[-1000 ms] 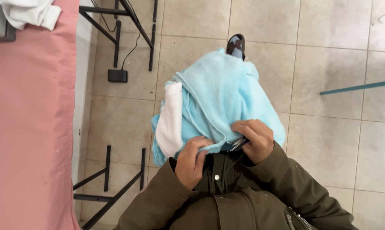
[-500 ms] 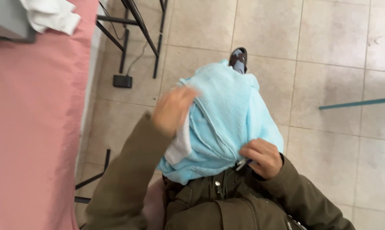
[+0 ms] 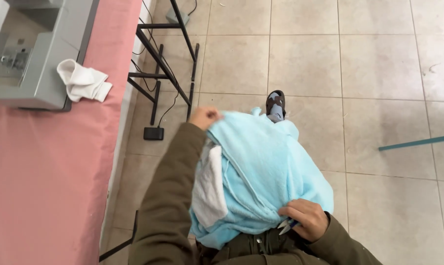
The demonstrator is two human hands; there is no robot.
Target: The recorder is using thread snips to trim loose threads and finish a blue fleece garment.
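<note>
A light blue fleece cloth (image 3: 266, 172) with a white layer (image 3: 209, 189) underneath lies draped over my lap. My left hand (image 3: 205, 117) is stretched forward and pinches the far upper edge of the blue cloth. My right hand (image 3: 305, 218) rests at the near edge of the cloth by my waist, closed on the fabric together with a small pair of snips (image 3: 287, 225) whose metal tips poke out. Both arms wear olive jacket sleeves. My shoe (image 3: 276, 105) shows past the cloth on the tiled floor.
A table with a pink cover (image 3: 45, 167) stands at the left, carrying a grey sewing machine (image 3: 30, 59) and a white rag (image 3: 84, 81). Black table legs (image 3: 165, 64), a foot pedal (image 3: 154, 133) and cables lie beside it. A teal bar (image 3: 418, 141) is at right.
My left hand went from my waist up to the far edge of the blue cloth and reached further forward. The view tilted up, bringing the sewing machine into sight.
</note>
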